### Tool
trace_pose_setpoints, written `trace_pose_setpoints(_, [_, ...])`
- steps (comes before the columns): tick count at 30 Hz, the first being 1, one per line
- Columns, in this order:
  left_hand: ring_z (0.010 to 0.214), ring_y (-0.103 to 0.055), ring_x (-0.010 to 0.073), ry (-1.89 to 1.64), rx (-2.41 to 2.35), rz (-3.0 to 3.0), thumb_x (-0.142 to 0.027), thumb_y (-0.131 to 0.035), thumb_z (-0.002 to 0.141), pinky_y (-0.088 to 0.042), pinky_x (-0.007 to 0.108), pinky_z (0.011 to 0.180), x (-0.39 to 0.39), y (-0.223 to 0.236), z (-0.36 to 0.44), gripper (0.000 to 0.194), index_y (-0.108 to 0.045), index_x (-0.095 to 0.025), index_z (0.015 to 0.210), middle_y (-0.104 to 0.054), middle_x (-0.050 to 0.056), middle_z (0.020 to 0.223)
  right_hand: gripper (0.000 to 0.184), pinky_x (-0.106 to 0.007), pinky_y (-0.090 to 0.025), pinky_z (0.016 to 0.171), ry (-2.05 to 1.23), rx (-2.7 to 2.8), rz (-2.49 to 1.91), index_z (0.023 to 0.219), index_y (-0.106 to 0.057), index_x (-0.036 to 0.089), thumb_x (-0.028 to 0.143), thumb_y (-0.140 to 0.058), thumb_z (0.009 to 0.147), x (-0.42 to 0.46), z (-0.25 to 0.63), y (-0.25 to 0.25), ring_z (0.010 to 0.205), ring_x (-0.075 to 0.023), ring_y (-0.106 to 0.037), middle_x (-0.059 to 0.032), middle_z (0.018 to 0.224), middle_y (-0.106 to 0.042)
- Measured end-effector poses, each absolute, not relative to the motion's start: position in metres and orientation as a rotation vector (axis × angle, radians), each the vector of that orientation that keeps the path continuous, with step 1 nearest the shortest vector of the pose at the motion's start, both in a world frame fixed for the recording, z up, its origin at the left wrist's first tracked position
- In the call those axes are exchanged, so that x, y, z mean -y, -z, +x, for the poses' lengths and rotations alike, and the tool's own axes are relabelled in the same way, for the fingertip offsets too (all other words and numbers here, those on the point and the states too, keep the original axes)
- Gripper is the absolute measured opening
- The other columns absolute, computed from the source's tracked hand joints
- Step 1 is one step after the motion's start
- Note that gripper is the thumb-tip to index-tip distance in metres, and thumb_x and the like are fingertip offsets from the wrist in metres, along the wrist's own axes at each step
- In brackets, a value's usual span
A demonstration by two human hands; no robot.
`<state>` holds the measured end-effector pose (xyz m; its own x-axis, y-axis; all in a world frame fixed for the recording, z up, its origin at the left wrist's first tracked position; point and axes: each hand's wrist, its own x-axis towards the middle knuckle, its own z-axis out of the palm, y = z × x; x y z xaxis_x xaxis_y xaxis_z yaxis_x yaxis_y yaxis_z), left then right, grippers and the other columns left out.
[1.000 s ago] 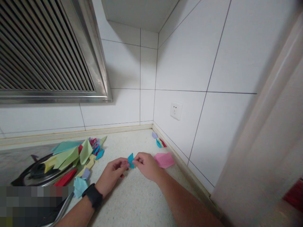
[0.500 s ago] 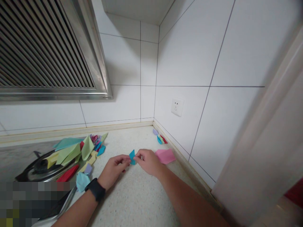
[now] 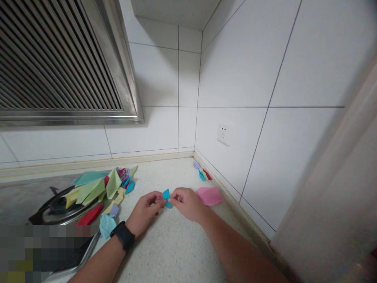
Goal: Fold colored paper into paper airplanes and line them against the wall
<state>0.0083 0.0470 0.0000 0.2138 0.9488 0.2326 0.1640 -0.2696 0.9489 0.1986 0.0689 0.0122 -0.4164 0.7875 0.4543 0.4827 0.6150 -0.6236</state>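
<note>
In the head view, both hands meet over the speckled counter, with a small blue folded paper between them. The left hand pinches its left edge between thumb and fingers; the right hand pinches its right side with thumb and forefinger, the other fingers curled in. Whether the paper touches the counter is hard to tell. The step in hand seems to be shaping this piece — creasing it or easing its flaps, though the folds are too small to read. A next move on it would call for a light, steady hold on one side and fingertip precision on the other. A pink paper lies just beyond the right wrist, and small coloured pieces rest by the wall near the corner. To the left, a heap of folded papers spreads over the burner — partly onto the counter.
</note>
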Motion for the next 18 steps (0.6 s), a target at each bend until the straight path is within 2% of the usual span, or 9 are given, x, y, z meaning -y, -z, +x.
trace_pose_setpoints(11, [0.061, -0.048, 0.0127, -1.146, -1.060, 1.609, -0.044, -0.064, 0.077, -0.038, 0.020, 0.049, -0.0503, 0.0025, 0.0083, 0.031, -0.065, -0.015, 0.086, -0.054, 0.000, 0.066, 0.009, -0.021, -0.030, 0.055, -0.523, 2.068, -1.022, 0.077, -0.067, 0.018, 0.024, -0.064, 0.081, -0.0680, 0.1985, -0.0145, 0.059, -0.0090, -0.047, 0.0022, 0.068, -0.062])
trace_pose_setpoints(18, [0.064, -0.053, 0.0144, -1.159, -1.107, 1.575, -0.044, -0.065, 0.077, -0.041, 0.021, 0.050, -0.0504, 0.0016, 0.0079, 0.034, -0.068, -0.015, 0.093, -0.061, 0.003, 0.071, 0.010, -0.021, -0.033, 0.057, -0.515, 2.057, -1.015, 0.081, -0.068, 0.020, 0.027, -0.063, 0.083, -0.0696, 0.1991, -0.0150, 0.063, -0.0097, -0.049, 0.0016, 0.073, -0.064])
